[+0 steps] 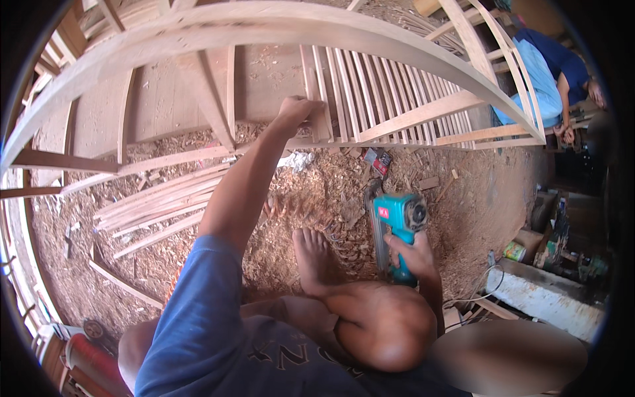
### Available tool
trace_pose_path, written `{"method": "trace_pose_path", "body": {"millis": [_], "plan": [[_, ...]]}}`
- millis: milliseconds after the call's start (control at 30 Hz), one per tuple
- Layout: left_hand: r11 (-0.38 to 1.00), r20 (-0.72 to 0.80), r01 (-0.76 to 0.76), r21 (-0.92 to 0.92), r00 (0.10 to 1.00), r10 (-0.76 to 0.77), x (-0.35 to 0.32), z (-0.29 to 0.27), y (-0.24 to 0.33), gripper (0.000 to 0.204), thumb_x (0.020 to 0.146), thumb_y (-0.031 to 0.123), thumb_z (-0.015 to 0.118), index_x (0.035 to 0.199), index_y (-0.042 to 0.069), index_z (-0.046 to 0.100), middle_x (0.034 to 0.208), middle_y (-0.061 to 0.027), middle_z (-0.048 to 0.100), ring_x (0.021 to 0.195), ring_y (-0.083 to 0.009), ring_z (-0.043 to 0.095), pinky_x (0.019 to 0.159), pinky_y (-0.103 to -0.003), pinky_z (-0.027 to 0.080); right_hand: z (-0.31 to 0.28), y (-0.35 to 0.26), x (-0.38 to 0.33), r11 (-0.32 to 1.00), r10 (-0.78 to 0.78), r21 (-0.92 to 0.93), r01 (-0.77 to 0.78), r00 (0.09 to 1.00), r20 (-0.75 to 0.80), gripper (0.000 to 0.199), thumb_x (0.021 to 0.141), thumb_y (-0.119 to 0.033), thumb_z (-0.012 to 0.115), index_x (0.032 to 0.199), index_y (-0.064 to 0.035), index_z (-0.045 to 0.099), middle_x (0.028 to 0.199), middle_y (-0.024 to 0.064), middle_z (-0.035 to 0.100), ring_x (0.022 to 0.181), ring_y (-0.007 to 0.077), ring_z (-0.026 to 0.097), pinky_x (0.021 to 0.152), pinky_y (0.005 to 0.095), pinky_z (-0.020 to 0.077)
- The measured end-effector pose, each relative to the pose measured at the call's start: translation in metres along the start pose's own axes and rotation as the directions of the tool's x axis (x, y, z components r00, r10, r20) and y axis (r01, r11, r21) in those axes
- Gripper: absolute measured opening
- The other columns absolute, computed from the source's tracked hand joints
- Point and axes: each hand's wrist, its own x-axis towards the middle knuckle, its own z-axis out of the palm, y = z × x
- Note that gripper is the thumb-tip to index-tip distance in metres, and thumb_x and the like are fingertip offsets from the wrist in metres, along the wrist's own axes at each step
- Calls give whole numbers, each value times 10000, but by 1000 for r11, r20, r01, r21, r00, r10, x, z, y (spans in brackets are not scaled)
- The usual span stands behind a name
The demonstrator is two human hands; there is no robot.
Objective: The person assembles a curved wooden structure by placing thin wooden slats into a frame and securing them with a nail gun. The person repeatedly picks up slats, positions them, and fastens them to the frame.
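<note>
My right hand [415, 257] is wrapped round the handle of a teal pneumatic nail gun [394, 210], held above the shavings-strewn floor to the right of my bare foot. My left arm reaches forward to a wooden frame with a long curved rail [278, 23]. There my left hand [301, 109] is closed on a short flat wooden piece [321, 126], which stands against the frame's lower rail beside the nearest slat. To its right runs a row of thin upright slats [390, 92]. The fingertips of my left hand are partly hidden.
Loose wooden strips [165, 198] lie on the floor at the left. A coiled hose [334, 238] crosses the shavings near my foot. Another person [546, 76] sits at the far right. A white block [546, 298] and a tin [514, 251] stand at the right.
</note>
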Motion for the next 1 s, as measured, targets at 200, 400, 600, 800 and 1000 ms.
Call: {"method": "trace_pose_path", "body": {"millis": [200, 400, 600, 800, 1000], "plan": [[983, 160, 80, -166, 986, -54, 0, 2, -10, 465, 939, 286, 696, 1260, -42, 616, 1285, -176, 632, 1226, -274, 571, 1082, -461, 437, 19, 86, -10, 965, 161, -165, -203, 957, -241, 415, 819, -314, 791, 976, 56, 686, 727, 130, 687, 656, 234, 659, 647, 387, 525], [982, 304, 95, -164, 952, -41, -5, 0, 3, 786, 838, 386, 795, 1465, 59, 451, 1426, -169, 531, 1306, -301, 497, 1123, -509, 347, 33, 106, -15, 999, 33, 9, -31, 949, -315, 443, 793, -328, 781, 968, 70, 694, 852, 208, 715, 827, 265, 713, 747, 416, 531], [995, -12, -70, 66, 997, 71, -5, 24, 4, 677, 824, 335, 794, 1371, 33, 536, 1277, -176, 625, 1199, -309, 591, 954, -453, 501, 34, 110, -11, 991, 113, -51, -126, 973, -204, 482, 793, -349, 790, 1027, 61, 694, 899, 241, 718, 868, 315, 726, 777, 423, 536], [997, -143, -70, -42, 988, 64, 10, 29, -8, 408, 931, 314, 706, 1141, -20, 601, 975, -139, 658, 858, -244, 658, 624, -389, 566, 38, 128, -3, 995, 28, -86, -46, 980, -195, 539, 791, -391, 803, 1065, 58, 682, 957, 272, 719, 955, 416, 715, 817, 460, 539], [970, -22, 20, -242, 999, -26, 18, -2, -15, 328, 971, 269, 690, 1097, -17, 591, 945, -90, 649, 700, -230, 625, 664, -371, 560, 42, 135, -1, 994, 64, -75, -77, 984, -166, 543, 800, -402, 802, 1056, 62, 683, 940, 256, 724, 908, 371, 729, 786, 449, 543]]}}
